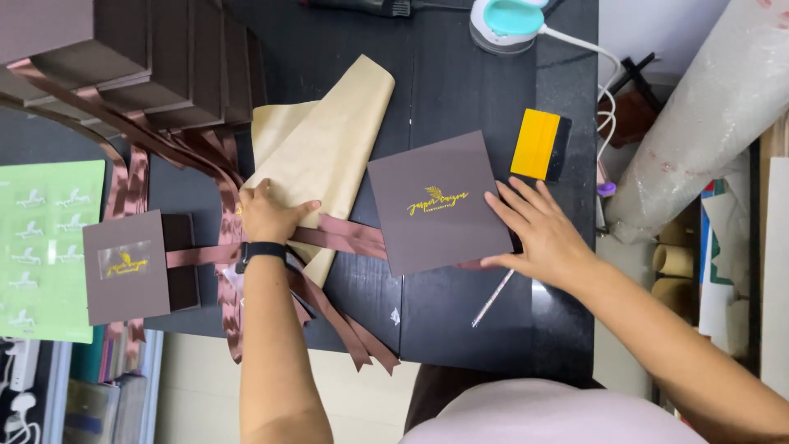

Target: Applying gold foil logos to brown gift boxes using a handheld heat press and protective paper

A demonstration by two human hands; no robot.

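Note:
A flat brown box (436,205) with a gold leaf emblem lies on the black table (460,74). My right hand (538,230) rests spread on its right edge. My left hand (267,215), a black band on its wrist, presses down on a tan cloth (329,148) and on brown satin ribbons (349,237) that run under the box. A second brown box (127,267) with a clear sticker over a gold emblem lies to the left, ribbons trailing from it.
A stack of brown boxes (164,57) stands at the back left. A yellow squeegee (538,144) lies right of the box, a small teal-and-white iron (505,23) behind it. A green sheet of decals (45,247) lies far left. A thin stick (491,299) lies near the front.

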